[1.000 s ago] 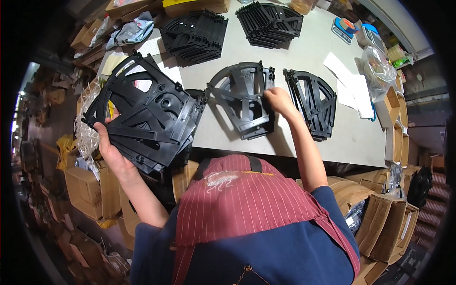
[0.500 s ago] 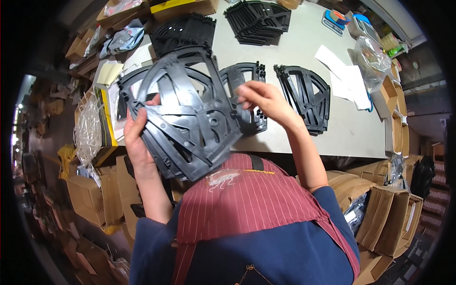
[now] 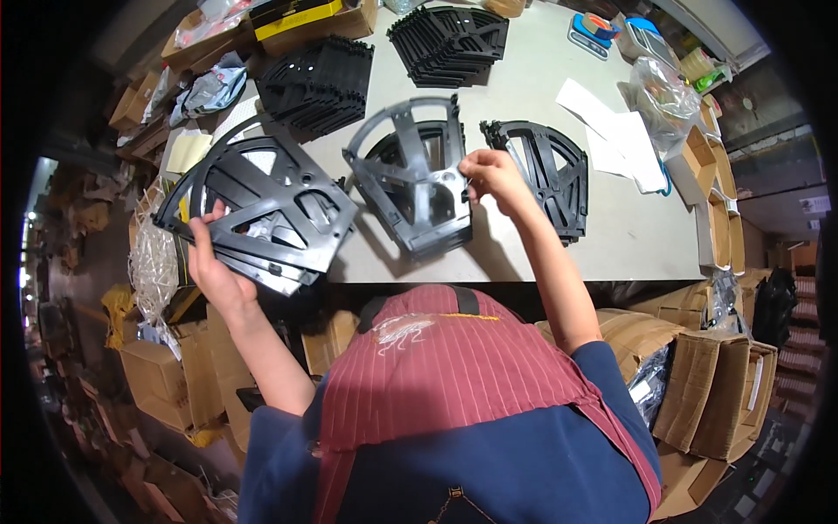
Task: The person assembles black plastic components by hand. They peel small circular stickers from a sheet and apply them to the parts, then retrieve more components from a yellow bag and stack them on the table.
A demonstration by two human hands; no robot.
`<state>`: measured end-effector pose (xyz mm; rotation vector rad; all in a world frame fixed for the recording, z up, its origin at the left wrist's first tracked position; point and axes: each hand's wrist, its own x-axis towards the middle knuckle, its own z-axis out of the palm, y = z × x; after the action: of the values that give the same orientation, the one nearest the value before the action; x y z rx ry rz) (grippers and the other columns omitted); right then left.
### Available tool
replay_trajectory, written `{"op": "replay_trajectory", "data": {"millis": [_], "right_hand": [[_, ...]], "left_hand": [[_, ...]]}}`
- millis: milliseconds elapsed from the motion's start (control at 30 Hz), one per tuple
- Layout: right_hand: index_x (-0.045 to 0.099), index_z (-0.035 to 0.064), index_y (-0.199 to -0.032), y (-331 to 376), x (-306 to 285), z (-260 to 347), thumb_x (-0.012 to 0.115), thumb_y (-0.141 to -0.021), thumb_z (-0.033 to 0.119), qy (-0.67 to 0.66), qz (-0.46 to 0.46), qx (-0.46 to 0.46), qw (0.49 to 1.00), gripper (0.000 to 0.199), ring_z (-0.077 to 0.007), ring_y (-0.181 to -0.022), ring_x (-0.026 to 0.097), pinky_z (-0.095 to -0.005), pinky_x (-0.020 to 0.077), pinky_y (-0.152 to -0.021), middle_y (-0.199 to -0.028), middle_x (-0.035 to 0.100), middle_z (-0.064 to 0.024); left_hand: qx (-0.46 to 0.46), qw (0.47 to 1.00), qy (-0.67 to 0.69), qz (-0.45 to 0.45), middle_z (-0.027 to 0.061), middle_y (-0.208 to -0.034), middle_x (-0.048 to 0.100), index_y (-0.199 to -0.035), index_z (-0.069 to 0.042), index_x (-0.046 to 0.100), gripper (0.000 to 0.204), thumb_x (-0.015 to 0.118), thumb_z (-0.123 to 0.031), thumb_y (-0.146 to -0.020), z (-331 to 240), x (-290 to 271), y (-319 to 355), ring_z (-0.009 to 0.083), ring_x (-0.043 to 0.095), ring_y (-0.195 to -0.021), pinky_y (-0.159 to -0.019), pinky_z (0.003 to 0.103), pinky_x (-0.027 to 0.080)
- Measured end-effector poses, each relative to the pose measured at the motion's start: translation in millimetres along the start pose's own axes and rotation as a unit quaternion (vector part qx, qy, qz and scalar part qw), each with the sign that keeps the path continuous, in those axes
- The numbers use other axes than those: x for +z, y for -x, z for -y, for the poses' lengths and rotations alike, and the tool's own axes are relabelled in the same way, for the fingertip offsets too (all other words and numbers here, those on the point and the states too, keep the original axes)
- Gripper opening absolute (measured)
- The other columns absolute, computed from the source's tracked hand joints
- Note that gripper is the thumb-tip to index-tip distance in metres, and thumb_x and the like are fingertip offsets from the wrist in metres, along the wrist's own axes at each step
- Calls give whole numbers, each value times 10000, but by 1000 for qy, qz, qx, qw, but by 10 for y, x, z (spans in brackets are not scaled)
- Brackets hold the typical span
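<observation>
My left hand [image 3: 212, 266] grips a stack of black fan-shaped plastic frames [image 3: 262, 210], held over the table's left front edge. My right hand [image 3: 491, 175] holds a single black fan-shaped frame [image 3: 410, 179] by its right edge, tilted above a small pile of the same frames [image 3: 428, 227] lying on the grey table [image 3: 559, 253]. Just right of that hand lies another pile of black frames [image 3: 546, 170].
Two more stacks of black frames [image 3: 319, 83] [image 3: 449, 33] sit at the table's back. White papers [image 3: 615, 131], a clear plastic bag [image 3: 659, 87] and small boxes [image 3: 698, 157] lie at the right. Cardboard boxes [image 3: 707, 384] crowd the floor on both sides.
My left hand has carried the stack leftward and lowered it. My right hand has peeled one frame off the stack and moved it right, over the middle pile.
</observation>
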<state>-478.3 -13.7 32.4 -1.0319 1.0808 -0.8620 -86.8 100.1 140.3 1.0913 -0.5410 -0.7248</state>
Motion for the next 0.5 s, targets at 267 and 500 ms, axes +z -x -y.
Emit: {"op": "replay_trajectory", "data": {"millis": [267,500], "right_hand": [[699,26,-845,7,471,-38,728,-876,414,553,-111,-115,818,390,-366,-762,705,-463,550,-696,-763,702,-195],[716,4,-1037,322,918,560,706,-976,330,225,62,-119,965,332,-62,-739,586,-243,494,-712,-815,673,-4]], "left_hand": [[61,996,-46,40,159,-1207,671,-1242,73,601,293,595,-131,-1032,-210,-31,73,210,661,-1042,-920,353,545],[-59,986,-3,157,125,-1136,704,-1222,59,630,294,653,-126,-996,105,382,382,175,661,-996,-916,304,502]]}}
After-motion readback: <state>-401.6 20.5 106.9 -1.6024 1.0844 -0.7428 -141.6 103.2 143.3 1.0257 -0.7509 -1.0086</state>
